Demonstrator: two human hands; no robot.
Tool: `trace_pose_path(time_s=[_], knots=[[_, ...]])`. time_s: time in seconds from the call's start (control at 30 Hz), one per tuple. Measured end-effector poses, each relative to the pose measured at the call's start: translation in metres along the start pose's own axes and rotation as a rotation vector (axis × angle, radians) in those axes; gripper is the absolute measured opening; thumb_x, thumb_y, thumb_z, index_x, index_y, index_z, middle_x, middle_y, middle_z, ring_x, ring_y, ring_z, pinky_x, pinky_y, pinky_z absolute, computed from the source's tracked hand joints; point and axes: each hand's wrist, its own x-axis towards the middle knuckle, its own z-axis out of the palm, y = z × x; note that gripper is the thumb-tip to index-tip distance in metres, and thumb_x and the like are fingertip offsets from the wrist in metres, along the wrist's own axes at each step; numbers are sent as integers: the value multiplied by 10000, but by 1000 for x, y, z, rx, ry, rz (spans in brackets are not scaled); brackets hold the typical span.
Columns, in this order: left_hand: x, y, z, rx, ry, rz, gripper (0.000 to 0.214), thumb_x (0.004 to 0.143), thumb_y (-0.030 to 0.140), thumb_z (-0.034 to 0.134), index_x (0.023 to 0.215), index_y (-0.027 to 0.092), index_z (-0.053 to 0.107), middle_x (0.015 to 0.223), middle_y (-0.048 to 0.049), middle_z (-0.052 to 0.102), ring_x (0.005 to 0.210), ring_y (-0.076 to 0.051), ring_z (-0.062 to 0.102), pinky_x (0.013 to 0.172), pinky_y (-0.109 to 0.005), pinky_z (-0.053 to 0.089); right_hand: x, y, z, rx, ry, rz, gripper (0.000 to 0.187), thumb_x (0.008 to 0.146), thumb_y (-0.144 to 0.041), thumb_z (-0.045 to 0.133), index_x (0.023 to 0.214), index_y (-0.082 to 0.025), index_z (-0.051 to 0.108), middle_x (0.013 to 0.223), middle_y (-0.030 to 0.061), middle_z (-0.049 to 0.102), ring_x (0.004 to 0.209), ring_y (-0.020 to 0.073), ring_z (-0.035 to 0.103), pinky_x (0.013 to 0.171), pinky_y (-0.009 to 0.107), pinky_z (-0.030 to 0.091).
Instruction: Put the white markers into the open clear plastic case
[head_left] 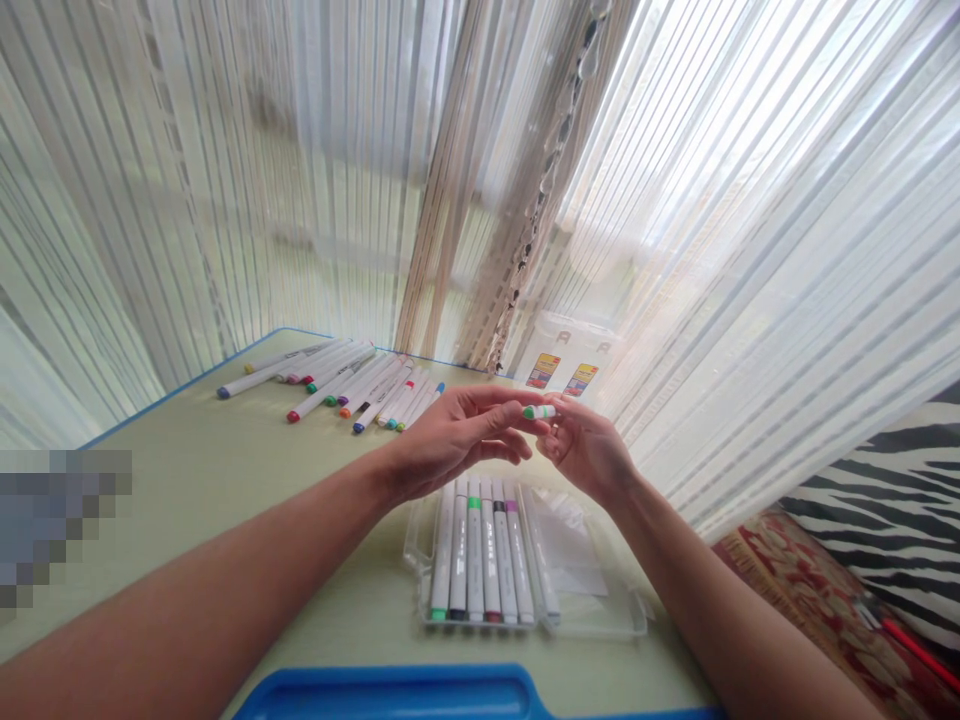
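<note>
A white marker (547, 411) with a green end is held up between my two hands, above an open clear plastic case. My left hand (472, 425) has its thumb at the green end, with the fingers reaching behind the marker. From the other side, my right hand (589, 445) pinches the marker's far end, which its fingers partly hide. Below them, several white markers (484, 560) with coloured ends lie side by side in the case (480, 627). The case's clear lid (622, 625) is folded out to the right, with one more marker (541, 560) near the hinge.
Several loose markers (352, 380) lie at the table's back left. A clear box with stickers (574, 350) stands at the back, before the string curtain (337, 180). The pale green table (187, 500) has a blue moulded tray (390, 690) at its front edge. Zebra-striped fabric (892, 500) is at right.
</note>
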Motion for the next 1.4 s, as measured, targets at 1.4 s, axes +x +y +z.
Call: trace_pose_path(time_s=[1.4], knots=[[5, -2, -25, 608, 408, 9, 278, 765, 370, 744, 824, 100, 716, 634, -17, 607, 550, -106, 530, 570, -249, 420, -4, 11, 2, -310, -79, -216, 310, 819, -409, 734, 976, -142, 735, 832, 92, 754, 474, 113, 635, 423, 223, 463]])
